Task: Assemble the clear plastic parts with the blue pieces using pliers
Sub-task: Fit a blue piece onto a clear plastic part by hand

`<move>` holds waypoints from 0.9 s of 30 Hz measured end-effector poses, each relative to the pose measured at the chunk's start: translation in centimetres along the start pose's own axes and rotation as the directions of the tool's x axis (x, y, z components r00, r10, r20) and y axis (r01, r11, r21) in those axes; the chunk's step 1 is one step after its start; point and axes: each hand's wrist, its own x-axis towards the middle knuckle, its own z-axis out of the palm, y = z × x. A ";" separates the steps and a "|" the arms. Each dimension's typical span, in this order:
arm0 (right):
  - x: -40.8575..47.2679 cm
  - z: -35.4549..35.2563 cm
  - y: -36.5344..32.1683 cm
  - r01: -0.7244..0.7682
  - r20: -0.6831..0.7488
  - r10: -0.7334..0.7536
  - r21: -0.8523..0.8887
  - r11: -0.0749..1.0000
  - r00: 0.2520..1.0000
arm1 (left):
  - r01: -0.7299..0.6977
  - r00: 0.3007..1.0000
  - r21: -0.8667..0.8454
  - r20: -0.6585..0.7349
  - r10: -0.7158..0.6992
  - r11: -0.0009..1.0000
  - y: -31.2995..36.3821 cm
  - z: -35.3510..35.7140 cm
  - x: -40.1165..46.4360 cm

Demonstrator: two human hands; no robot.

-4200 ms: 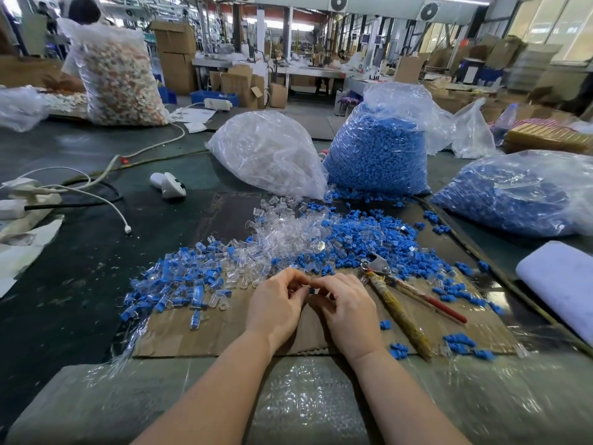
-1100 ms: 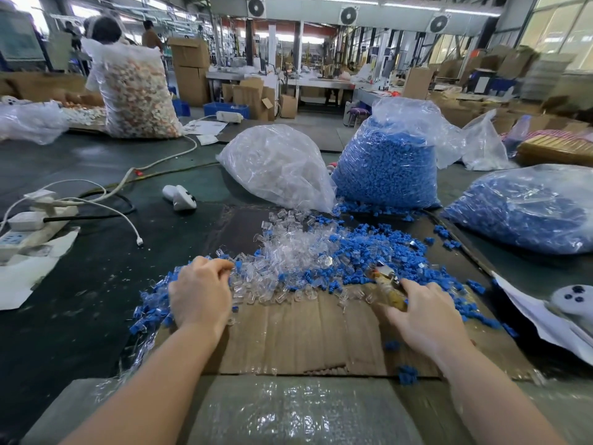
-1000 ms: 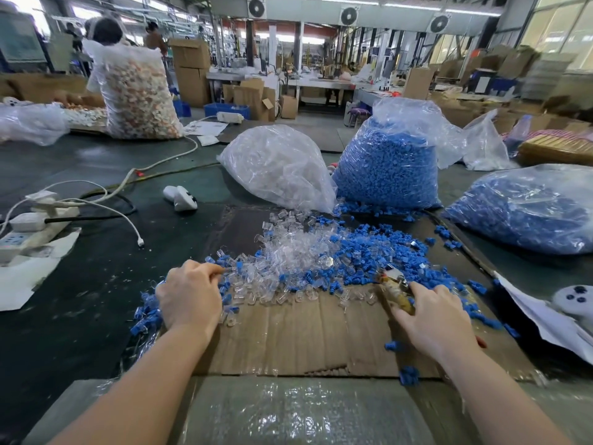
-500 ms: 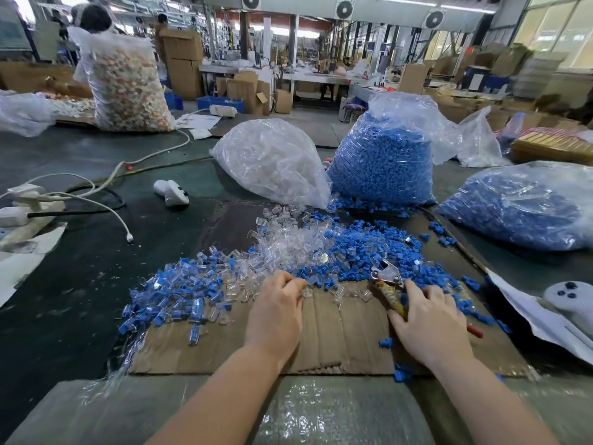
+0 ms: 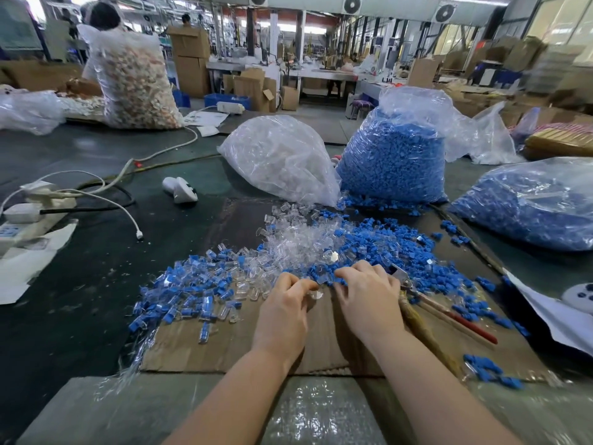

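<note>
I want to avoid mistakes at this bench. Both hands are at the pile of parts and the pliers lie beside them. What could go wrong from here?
1. The pliers lie against the right hand; reaching for blue pieces could knock them or nick the wrist.
2. The left hand pinches a small clear part; if it slips, it may be lost among the clear parts.
3. Loose pieces near the cardboard edge may fall off.

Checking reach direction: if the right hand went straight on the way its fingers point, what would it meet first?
Probably the loose blue pieces: the right hand points into that pile, fingertips already at its near edge. Depth is hard to judge.
</note>
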 end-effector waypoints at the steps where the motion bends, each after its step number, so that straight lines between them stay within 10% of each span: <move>1: 0.2 0.2 -0.3 -0.014 0.006 0.014 -0.028 1.000 1.000 | 0.004 1.000 -0.005 0.002 -0.004 1.000 0.0 0.0 0.0; 17: 0.2 0.6 -0.9 -0.026 -0.080 0.025 -0.009 1.000 0.997 | -0.004 1.000 0.030 0.026 0.004 1.000 -0.3 0.3 -0.1; 27: -2.9 0.7 -0.5 0.068 -0.218 0.041 0.471 0.879 0.975 | -0.026 1.000 -0.036 0.007 0.026 0.999 -0.1 -0.1 -0.2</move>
